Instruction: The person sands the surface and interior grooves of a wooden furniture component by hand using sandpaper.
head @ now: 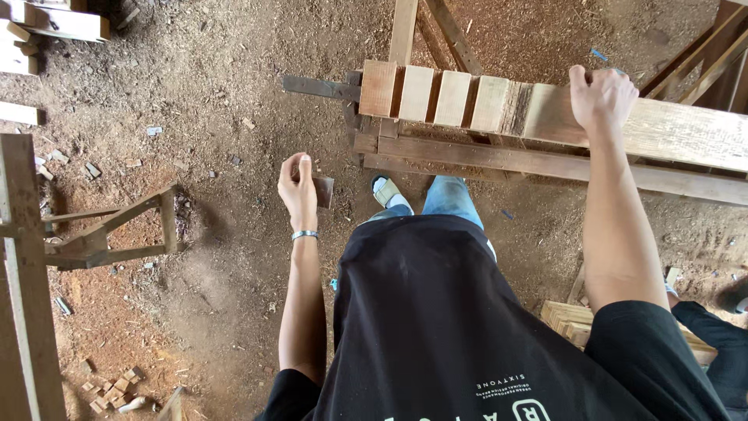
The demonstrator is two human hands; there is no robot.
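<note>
My left hand hangs at my side above the dirt floor, its fingers closed on a small dark flat wooden piece. My right hand rests on top of a long wooden plank that lies across a wooden frame in front of me, fingers curled over its far edge. To the left of that hand, several short light wood blocks sit side by side on the same frame. A dark narrow strip sticks out past the blocks to the left.
A wooden trestle and an upright post stand at left. Offcuts and boards litter the sawdust floor. A stack of planks lies at my lower right, beside another person's dark-clothed leg.
</note>
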